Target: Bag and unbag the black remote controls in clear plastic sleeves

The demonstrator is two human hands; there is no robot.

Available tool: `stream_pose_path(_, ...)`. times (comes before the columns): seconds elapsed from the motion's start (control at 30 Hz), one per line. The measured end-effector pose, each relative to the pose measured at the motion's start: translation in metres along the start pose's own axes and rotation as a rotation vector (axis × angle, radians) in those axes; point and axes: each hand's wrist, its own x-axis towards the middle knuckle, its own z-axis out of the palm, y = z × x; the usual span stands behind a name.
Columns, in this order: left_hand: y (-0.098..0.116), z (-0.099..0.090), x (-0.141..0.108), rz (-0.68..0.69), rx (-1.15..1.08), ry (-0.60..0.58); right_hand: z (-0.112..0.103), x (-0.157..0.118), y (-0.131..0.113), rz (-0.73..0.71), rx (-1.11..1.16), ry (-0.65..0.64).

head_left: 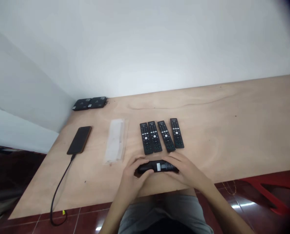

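Note:
A black remote control (158, 166) lies sideways between my hands just above or on the table, its back with a white label facing up. My left hand (134, 172) grips its left end, thumb in front and fingers behind. Around the right end, my right hand (181, 167) is closed with its fingers along the far edge. Just beyond my hands, several black remotes lie face up in a row: a left one (146, 138), its close neighbour (155, 136), a slanted one (166, 136) and a right one (176, 133) set slightly apart.
Left of the remotes are clear plastic sleeves (115, 140) in a stack. A phone (79, 140) with a black cable (59, 187) lies farther left. Two black boxes (97, 102) sit at the back corner of the wooden table (232, 136), against the wall. A red chair (264, 191) stands at right.

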Motion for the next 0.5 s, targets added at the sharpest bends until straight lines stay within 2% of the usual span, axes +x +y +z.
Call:
stream_pose_path(0.1, -0.002, -0.009, 0.002, 0.149, 0.133, -0.138, -0.006, 0.003, -0.001, 0.017, 0.036, -0.045)
stream_pose_path(0.2, -0.004, -0.017, 0.003, 0.209, 0.176, -0.208, -0.010, 0.006, -0.002, 0.025, 0.050, -0.066)
stream_pose_path(0.33, -0.006, -0.023, 0.001, 0.175, 0.120, -0.173, -0.013, 0.008, -0.003, 0.059, 0.040, -0.092)
stream_pose_path(0.5, -0.009, -0.030, -0.008, 0.007, -0.006, -0.074, -0.016, 0.005, -0.002, 0.096, 0.059, -0.053)
